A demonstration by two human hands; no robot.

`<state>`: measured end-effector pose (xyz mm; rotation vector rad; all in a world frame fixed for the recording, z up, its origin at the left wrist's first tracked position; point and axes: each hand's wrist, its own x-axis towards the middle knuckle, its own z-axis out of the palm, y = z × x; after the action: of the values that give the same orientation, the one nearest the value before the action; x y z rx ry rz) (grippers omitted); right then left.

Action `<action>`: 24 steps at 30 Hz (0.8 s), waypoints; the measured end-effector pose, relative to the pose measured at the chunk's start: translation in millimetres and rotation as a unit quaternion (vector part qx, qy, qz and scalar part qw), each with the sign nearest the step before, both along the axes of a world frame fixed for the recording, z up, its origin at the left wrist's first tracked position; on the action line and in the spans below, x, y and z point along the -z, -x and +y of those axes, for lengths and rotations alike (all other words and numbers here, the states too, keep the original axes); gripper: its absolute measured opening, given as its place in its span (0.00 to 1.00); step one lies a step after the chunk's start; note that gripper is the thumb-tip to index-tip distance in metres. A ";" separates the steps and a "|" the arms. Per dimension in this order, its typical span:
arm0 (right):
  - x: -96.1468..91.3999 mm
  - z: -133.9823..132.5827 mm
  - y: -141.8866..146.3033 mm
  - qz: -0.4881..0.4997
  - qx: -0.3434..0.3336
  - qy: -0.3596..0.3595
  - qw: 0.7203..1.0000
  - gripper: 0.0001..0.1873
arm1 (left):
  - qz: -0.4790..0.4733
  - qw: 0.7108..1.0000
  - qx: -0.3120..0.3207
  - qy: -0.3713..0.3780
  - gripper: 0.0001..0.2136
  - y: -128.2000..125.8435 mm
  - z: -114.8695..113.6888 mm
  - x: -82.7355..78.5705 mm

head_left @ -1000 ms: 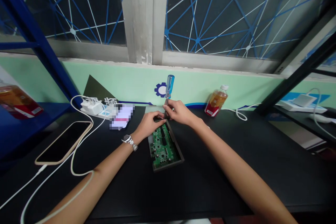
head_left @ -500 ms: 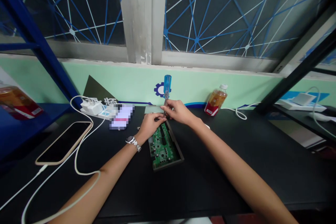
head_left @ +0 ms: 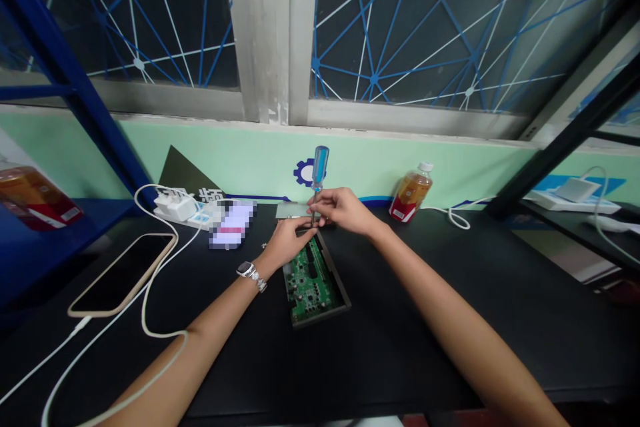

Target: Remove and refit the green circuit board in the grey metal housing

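A screwdriver (head_left: 321,167) with a clear blue handle stands nearly upright, tip down, over the far end of a shallow metal case (head_left: 336,275). The thumb and fingers of my right hand (head_left: 345,211) are closed around its shaft below the handle. Inside the case lies a green circuit board (head_left: 311,283) with dark components. At the case's far end, my left hand (head_left: 286,240) has thumb and fingers pinched together close to the screwdriver's tip; what they grip is hidden. A flat grey plate (head_left: 293,209) shows just behind the hands.
Left of the hands are a phone with a light case (head_left: 123,275), a blurred lit screen (head_left: 233,225), white cables and a power strip (head_left: 187,210). A drink bottle (head_left: 412,192) stands at the back right, near a white cable (head_left: 457,219). A white cable crosses my left forearm.
The screwdriver's handle has turned and its top leans slightly more to the right. My right hand's fingers have shifted on the shaft. The case has hardly moved.
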<state>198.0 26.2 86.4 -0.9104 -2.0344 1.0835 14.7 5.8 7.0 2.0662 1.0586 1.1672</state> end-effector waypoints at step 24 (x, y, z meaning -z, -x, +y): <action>0.5 -0.8 0.8 -0.005 0.008 0.022 1.000 0.19 | -0.076 0.996 -0.005 0.037 0.08 -2.4 5.5 3.9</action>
<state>197.2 25.5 85.9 -0.9529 -2.0150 1.1205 17.2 11.2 3.2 1.8854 1.0242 1.2510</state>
